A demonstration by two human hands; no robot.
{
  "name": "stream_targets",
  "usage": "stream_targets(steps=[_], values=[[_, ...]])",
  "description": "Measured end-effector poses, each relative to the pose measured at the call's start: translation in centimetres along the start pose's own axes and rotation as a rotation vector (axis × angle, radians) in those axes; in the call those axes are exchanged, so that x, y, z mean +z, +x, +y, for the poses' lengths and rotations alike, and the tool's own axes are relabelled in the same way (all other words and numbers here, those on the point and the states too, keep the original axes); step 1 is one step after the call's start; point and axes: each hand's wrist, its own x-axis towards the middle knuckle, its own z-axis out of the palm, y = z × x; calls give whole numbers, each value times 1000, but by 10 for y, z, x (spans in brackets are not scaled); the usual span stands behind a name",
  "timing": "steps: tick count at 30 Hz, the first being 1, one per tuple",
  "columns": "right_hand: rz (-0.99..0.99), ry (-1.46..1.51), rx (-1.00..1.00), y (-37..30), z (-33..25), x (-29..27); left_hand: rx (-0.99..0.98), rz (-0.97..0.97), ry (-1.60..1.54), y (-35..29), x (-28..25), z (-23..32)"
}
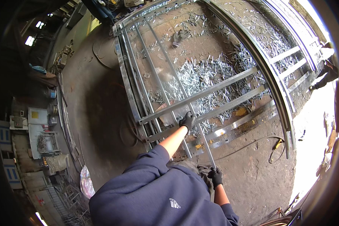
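Note:
A long, thin metal bar (205,145) slants from the far side of the metal frame (218,87) down toward me, resting across its rails. My right hand (216,176), in a black glove, is closed around the near end of this bar. Further up, my left hand (187,120), also black-gloved, lies on the same bar between two cross rails, its fingers curled round it. Beside it, to the left, a second thin bar (163,89) runs nearly parallel. Several more rails make up the left side of the frame.
Heaps of short silvery metal offcuts (214,75) cover the floor inside the frame. Long thick rails (252,49) curve along the right. A cable with a yellow-black piece (278,144) lies at right. A white patterned bag (86,182) stands at left. A person's leg (324,79) shows far right.

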Motion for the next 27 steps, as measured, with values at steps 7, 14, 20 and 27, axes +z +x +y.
stream_targets(steps=[7,14,20,27], values=[[19,23,-27,2,2,2,40,67,-83,-13,-11,15],[61,-50,48,0,-8,2,48,129,-89,-17,-8,17],[98,-46,15,-2,-8,7,79,274,5,8,20,-9],[61,43,-71,2,-2,5,127,288,-161,26,39,-27]])
